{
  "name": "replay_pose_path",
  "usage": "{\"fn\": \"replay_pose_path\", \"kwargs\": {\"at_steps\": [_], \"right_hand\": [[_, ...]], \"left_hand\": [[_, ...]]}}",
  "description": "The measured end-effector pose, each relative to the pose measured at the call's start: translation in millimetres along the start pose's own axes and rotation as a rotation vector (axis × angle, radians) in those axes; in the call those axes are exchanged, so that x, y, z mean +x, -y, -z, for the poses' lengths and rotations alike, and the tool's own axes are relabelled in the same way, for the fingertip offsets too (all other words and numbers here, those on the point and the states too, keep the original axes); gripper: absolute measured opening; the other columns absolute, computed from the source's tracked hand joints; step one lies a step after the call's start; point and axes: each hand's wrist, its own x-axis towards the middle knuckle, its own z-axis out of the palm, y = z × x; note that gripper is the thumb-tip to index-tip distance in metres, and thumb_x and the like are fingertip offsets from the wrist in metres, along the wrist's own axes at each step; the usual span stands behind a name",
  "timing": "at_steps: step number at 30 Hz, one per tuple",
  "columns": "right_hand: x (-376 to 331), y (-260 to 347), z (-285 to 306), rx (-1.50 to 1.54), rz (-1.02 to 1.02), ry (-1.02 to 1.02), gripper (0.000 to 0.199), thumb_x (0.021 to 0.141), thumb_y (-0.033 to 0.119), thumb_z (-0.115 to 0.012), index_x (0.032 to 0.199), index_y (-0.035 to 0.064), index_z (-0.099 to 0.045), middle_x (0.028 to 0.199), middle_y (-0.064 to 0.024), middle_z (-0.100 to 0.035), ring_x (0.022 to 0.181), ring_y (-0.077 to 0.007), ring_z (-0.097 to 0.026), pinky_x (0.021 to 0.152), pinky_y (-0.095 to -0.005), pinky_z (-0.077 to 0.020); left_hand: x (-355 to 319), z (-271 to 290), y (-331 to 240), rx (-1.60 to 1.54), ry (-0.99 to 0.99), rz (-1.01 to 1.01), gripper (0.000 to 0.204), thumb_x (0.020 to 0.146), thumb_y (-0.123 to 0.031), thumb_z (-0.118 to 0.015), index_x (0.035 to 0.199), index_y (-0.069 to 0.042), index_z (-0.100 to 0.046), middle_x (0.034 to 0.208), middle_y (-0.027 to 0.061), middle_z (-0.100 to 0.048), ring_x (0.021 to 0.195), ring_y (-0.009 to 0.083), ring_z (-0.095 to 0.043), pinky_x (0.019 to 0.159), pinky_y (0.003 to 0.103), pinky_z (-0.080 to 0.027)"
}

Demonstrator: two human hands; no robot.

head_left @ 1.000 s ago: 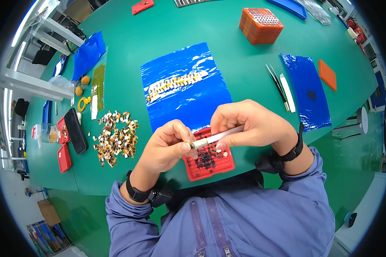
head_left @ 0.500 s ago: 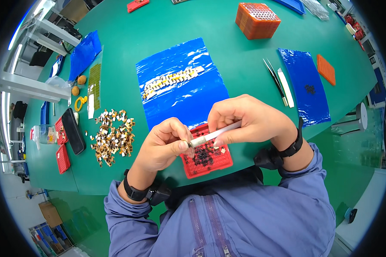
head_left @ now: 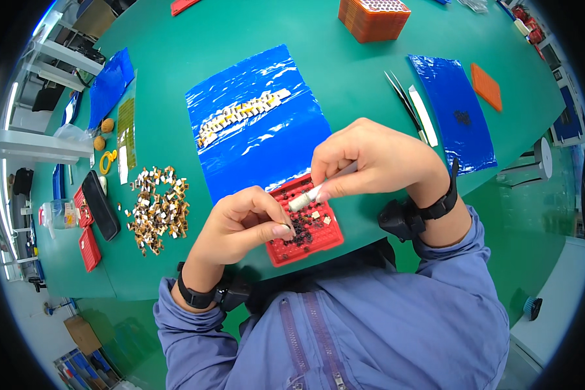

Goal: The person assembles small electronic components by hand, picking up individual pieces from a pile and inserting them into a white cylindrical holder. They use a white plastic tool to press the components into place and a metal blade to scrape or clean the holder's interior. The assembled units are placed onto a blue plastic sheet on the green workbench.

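Note:
My right hand (head_left: 364, 166) grips a white pen-like tool (head_left: 301, 200) with a wider pale end pointing down to the left. That end is over a red tray (head_left: 328, 242) close to my body. Small black parts (head_left: 300, 234) are heaped and scattered in the tray, with a few pale square pieces among them. My left hand (head_left: 244, 224) is closed in a pinch low over the black parts; what sits between its fingertips is too small to tell. Beyond the tray lies a blue sheet (head_left: 260, 156) bearing a row of white and yellow pieces (head_left: 240, 116).
On the left are a pile of small brown-and-white pieces (head_left: 159, 211), a black case (head_left: 99, 205) and yellow scissors (head_left: 108, 161). Tweezers (head_left: 406, 104) and another blue sheet (head_left: 465, 143) lie to the right. Stacked orange trays (head_left: 374, 23) stand at the back.
My left fingertips have come away from the tool's pale end and dropped to the black parts in the tray. My right hand still holds the tool. The whole view has shifted slightly.

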Motion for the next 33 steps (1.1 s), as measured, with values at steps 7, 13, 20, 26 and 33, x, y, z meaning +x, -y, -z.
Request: {"fn": "replay_pose_path", "kwargs": {"at_steps": [7, 13, 20, 26, 33], "right_hand": [[2.9, -8.5, -0.4, -0.047, 0.022, -0.075, 0.018, 0.079, 0.016, -0.072, 0.081, 0.0007, -0.062, 0.060, -0.0036, -0.056, 0.053, -0.0093, -0.050, 0.049, -0.0234, -0.0386], [4.2, -9.2, -0.3, -0.037, -0.009, -0.075, 0.017, 0.080, 0.015, -0.071, 0.081, 0.0002, -0.061, 0.060, -0.0029, -0.055, 0.053, -0.0086, -0.048, 0.049, -0.0235, -0.0373], [8.3, -12.1, -1.7, -0.144, 0.153, -0.231, 0.015, 0.084, 0.015, -0.067, 0.087, 0.0009, -0.062, 0.063, -0.0003, -0.053, 0.052, -0.0063, -0.043, 0.048, -0.0230, -0.0344], [8.9, -4.3, 0.2, 0.102, -0.030, -0.363, 0.019, 0.092, 0.021, -0.056, 0.088, 0.0026, -0.062, 0.062, -0.0018, -0.055, 0.053, -0.0074, -0.050, 0.048, -0.0244, -0.0395], [-2.9, -24.9, 35.2, 0.013, 0.133, -0.852, 0.008, 0.090, 0.010, -0.058, 0.094, 0.0029, -0.058, 0.072, 0.0034, -0.054, 0.063, -0.0025, -0.049, 0.055, -0.0183, -0.0390]], "left_hand": [[2.1, -2.9, -6.2, 0.513, -0.013, -0.204, 0.016, 0.069, 0.008, -0.070, 0.079, -0.002, -0.063, 0.084, 0.0088, -0.068, 0.079, 0.0197, -0.066, 0.069, 0.029, -0.052], [2.6, -5.1, -11.5, 0.628, -0.005, -0.248, 0.018, 0.067, 0.007, -0.071, 0.079, -0.005, -0.064, 0.085, 0.0081, -0.068, 0.078, 0.0199, -0.066, 0.068, 0.029, -0.052], [2.0, -4.3, -13.4, 0.677, 0.012, -0.320, 0.017, 0.069, 0.006, -0.070, 0.079, -0.005, -0.062, 0.082, 0.0113, -0.069, 0.074, 0.0208, -0.067, 0.067, 0.030, -0.053], [-1.1, -3.6, -12.9, 0.660, -0.026, -0.279, 0.017, 0.068, 0.006, -0.071, 0.080, -0.005, -0.064, 0.082, 0.0077, -0.069, 0.077, 0.0200, -0.068, 0.071, 0.029, -0.052], [-6.7, -5.5, -6.6, 0.260, -0.115, -0.191, 0.016, 0.074, 0.012, -0.064, 0.083, 0.000, -0.058, 0.081, 0.0130, -0.067, 0.076, 0.0203, -0.067, 0.070, 0.030, -0.052]]}}
